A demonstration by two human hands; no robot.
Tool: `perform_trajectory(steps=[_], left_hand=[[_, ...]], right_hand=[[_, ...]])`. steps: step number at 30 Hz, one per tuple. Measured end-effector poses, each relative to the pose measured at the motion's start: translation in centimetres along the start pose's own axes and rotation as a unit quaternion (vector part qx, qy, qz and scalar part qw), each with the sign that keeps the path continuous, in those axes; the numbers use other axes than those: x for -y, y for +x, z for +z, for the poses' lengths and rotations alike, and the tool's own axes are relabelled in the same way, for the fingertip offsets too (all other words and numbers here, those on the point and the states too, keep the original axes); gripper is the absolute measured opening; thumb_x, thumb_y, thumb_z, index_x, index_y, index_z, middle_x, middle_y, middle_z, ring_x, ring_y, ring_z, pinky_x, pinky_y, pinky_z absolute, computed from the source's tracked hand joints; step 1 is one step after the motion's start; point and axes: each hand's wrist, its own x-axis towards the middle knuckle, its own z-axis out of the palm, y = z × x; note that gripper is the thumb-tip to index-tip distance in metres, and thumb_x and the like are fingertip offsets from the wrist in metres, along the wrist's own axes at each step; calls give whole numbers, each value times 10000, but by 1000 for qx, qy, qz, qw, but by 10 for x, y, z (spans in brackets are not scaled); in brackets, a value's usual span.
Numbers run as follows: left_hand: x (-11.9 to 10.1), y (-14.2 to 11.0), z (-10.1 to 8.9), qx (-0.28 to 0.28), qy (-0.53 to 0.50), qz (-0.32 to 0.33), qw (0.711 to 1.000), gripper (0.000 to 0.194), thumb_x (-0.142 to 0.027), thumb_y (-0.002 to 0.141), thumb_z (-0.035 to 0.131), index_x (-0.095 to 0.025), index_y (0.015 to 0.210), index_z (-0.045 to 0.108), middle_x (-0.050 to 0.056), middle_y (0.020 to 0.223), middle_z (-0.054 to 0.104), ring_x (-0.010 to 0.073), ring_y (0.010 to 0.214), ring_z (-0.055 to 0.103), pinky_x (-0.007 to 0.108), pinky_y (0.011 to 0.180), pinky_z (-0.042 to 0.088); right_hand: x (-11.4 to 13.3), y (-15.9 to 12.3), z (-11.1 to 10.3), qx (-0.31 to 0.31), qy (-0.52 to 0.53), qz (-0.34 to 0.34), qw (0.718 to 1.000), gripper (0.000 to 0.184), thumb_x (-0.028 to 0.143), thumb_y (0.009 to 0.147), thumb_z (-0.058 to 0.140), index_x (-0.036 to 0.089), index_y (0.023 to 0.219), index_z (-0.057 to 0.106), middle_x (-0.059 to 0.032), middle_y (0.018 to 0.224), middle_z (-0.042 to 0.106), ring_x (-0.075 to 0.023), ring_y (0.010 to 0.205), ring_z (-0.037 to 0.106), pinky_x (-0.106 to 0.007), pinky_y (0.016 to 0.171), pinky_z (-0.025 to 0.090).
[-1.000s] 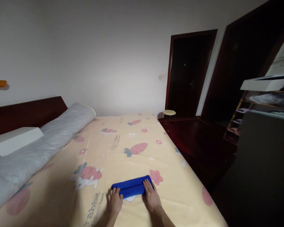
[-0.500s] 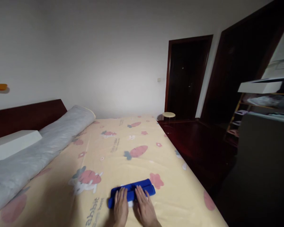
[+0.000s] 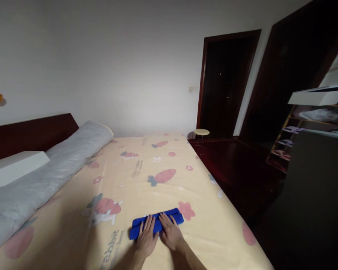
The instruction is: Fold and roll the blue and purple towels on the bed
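Observation:
A blue cloth (image 3: 174,216), folded into a narrow strip with a lengthwise seam between two layers, lies near the front of the bed. My left hand (image 3: 147,237) rests on its left-middle part, palm down with fingers stretched out over it. Just to the right, my right hand (image 3: 169,231) lies flat on the cloth too, fingers extended. Both ends of the strip stick out past my hands. Beneath it is a yellow bed sheet (image 3: 211,232) printed with carrots, rabbits and flowers.
A rolled grey quilt (image 3: 70,161) runs along the bed's left side, by a white box (image 3: 19,167) and a dark headboard (image 3: 33,129). Beyond the bed's right edge stand a round stool (image 3: 201,132), a shoe rack (image 3: 284,146) and a dark cabinet (image 3: 321,187).
My hands have moved inward from the cloth's two ends to its middle and now lie flat on it. The near layer has shifted slightly. The camera view has tilted a little.

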Motion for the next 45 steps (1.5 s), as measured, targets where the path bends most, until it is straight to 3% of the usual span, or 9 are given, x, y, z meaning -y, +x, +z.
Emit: perform_trajectory(steps=[6, 15, 20, 25, 30, 35, 38, 41, 45], left_hand=[[5, 15, 3, -33, 3, -39, 999, 554, -450, 964, 239, -259, 1482, 283, 24, 1576, 263, 210, 1454, 252, 443, 1157, 291], [14, 30, 16, -77, 27, -44, 996, 533, -431, 968, 253, -267, 1469, 327, 19, 1566, 308, 206, 1442, 289, 426, 1152, 278], [18, 37, 12, -86, 31, -42, 995, 529, -442, 968, 256, -273, 1465, 327, 22, 1563, 315, 228, 1436, 304, 468, 1153, 261], [34, 38, 8, -105, 40, -44, 993, 533, -461, 965, 275, -271, 1460, 325, 30, 1553, 330, 233, 1430, 314, 463, 1148, 258], [51, 28, 11, -136, 49, -40, 989, 519, -432, 966, 292, -299, 1467, 282, 14, 1537, 367, 217, 1412, 351, 421, 1129, 288], [65, 6, 3, -131, 44, 61, 989, 594, -412, 957, 350, -307, 1501, 135, -1, 1565, 307, 182, 1425, 322, 343, 1124, 292], [74, -12, 5, -131, 63, 92, 985, 656, -357, 937, 399, -317, 1508, 80, -19, 1575, 283, 179, 1429, 313, 348, 1144, 266], [81, -22, 14, -141, 76, 74, 984, 671, -236, 908, 398, -349, 1506, 113, -51, 1555, 335, 171, 1401, 365, 351, 1152, 264], [74, -23, 14, -92, 61, 10, 994, 673, -136, 845, 389, -361, 1472, 293, -63, 1500, 445, 181, 1356, 426, 389, 1160, 268]], right_hand=[[-1, 14, -7, 0, 32, 32, 999, 554, 445, 991, 260, 211, 1488, 332, -63, 1544, 295, -231, 1432, 257, -493, 1172, 197], [-8, 31, -3, -6, 12, 49, 999, 570, 523, 998, 232, 235, 1473, 365, -64, 1531, 334, -244, 1423, 283, -492, 1158, 215], [-7, 36, -5, -6, 3, 57, 998, 588, 545, 1000, 197, 237, 1470, 370, -54, 1560, 272, -228, 1436, 249, -472, 1162, 201], [-20, 35, -11, -29, -17, 77, 996, 598, 587, 981, 257, 243, 1439, 430, -65, 1544, 315, -252, 1427, 271, -480, 1153, 214], [-42, 17, -16, -47, -15, 65, 997, 579, 563, 985, 274, 267, 1474, 362, -45, 1547, 312, -239, 1426, 276, -475, 1155, 218], [-55, 2, -16, -63, 13, 58, 996, 583, 515, 975, 315, 266, 1503, 296, -55, 1546, 317, -242, 1422, 285, -484, 1166, 190], [-62, -2, -11, -63, 36, 32, 997, 712, 478, 888, 455, 232, 1522, 242, -85, 1550, 307, -278, 1424, 276, -502, 1156, 205], [-68, -3, -5, -49, 18, 12, 999, 834, 330, 758, 521, 171, 1523, 231, -109, 1561, 268, -301, 1436, 239, -507, 1159, 191], [-59, 0, -2, 1, -58, 66, 996, 742, 212, 715, 474, 106, 1446, 408, -149, 1516, 356, -310, 1414, 289, -498, 1167, 176]])
